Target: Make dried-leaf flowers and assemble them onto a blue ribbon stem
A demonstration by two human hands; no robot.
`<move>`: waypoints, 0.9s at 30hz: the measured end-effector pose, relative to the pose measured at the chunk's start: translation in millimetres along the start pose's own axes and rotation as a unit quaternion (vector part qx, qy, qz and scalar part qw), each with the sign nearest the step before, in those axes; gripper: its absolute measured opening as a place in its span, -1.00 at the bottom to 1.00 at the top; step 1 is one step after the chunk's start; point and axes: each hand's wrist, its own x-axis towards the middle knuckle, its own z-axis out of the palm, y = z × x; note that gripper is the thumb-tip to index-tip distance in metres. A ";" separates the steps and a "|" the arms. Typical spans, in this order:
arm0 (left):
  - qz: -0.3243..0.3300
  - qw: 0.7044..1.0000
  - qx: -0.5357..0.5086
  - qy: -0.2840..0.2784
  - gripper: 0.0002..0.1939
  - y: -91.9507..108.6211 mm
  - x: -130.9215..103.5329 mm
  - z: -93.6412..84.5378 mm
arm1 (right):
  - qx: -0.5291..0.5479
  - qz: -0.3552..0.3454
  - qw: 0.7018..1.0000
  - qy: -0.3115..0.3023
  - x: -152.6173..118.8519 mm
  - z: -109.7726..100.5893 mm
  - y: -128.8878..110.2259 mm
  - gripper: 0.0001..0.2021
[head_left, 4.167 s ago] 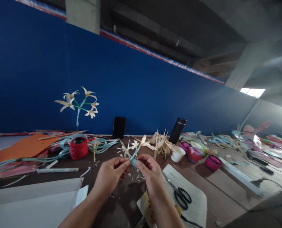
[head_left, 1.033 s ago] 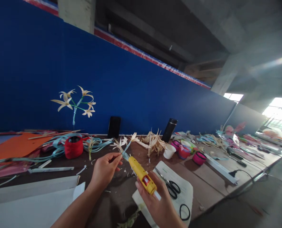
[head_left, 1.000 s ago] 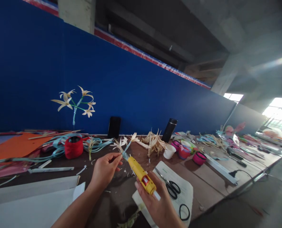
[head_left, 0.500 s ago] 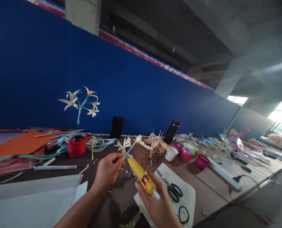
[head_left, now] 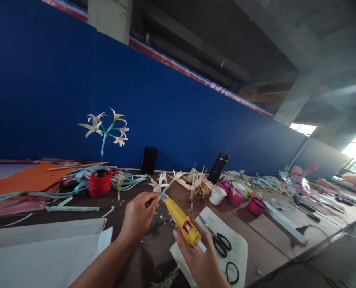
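My left hand [head_left: 141, 212] is closed on the thin stem of a small flower spray [head_left: 167, 185] with pale, pointed petals and a light blue stem. A yellow glue gun [head_left: 182, 222] is in my right hand [head_left: 197, 250], its nozzle close beside the stem near my left fingertips. Whether the nozzle touches the stem is too small to tell. A larger arrangement of cream flowers [head_left: 105, 128] stands upright on a blue-wrapped stem at the back left.
Black-handled scissors [head_left: 220, 242] lie on a paper sheet [head_left: 238, 244] at right. Behind are dried husks [head_left: 200, 184], a white cup [head_left: 218, 195], a black bottle [head_left: 219, 168] and a black phone [head_left: 149, 161]. A red roll [head_left: 99, 185] and white board [head_left: 45, 256] are left.
The view has shifted slightly, so most things sit a little further right. The glue gun's nozzle now appears slightly further from my left fingertips. Both hands keep their holds.
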 end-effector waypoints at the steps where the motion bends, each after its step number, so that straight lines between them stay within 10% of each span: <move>1: 0.001 1.000 0.002 0.000 -0.76 -0.1 -0.1 0.1 | 0.011 0.006 1.000 0.010 -1.4 1.7 1.4 -0.75; 17: 0.050 0.998 0.025 0.014 -0.77 -2.0 -4.0 1.2 | 0.128 0.132 0.976 0.118 14.4 8.4 -17.9 -0.81; 27: 0.178 0.976 0.113 0.057 -0.83 -0.9 -8.8 6.3 | 0.418 0.269 0.838 0.227 61.6 54.1 -38.4 -0.71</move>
